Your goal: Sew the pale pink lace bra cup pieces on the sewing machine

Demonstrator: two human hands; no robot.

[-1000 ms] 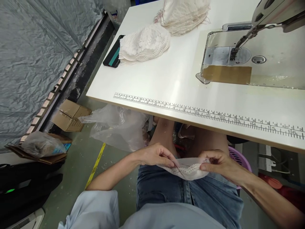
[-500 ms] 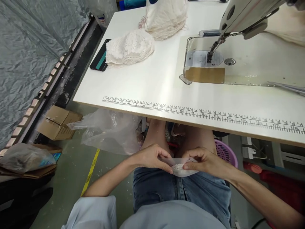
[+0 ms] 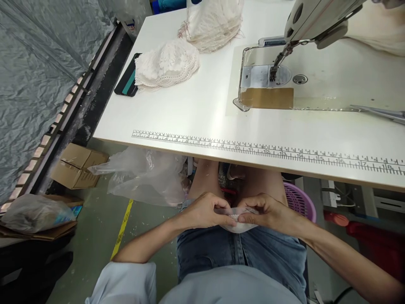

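Observation:
Over my lap, a small piece of thin white fabric with lace-like texture [image 3: 239, 227] is held between both hands. My left hand [image 3: 212, 211] pinches its left side, thumb and fingers closed. On the other side my right hand [image 3: 264, 212] grips it in the same way, its thumb close to the left thumb. Much of the fabric is hidden behind the fingers, and its exact shape cannot be made out. On the table above lies a stack of white lace pieces [image 3: 167, 65], partly over a dark phone-like object with a teal stripe [image 3: 128, 82].
A sewing machine [image 3: 311, 21] stands on the white table [image 3: 177, 114], whose front edge carries a printed ruler. Scissors-like metal blades [image 3: 379, 112] lie at right. Cream fabric [image 3: 215, 25] is piled behind. Below are a clear plastic bag [image 3: 145, 177], cardboard box [image 3: 77, 164] and purple basket [image 3: 299, 200].
My hands have come closer together on the white fabric, the right one shifting slightly left. Less of the fabric shows between them. The view has shifted slightly.

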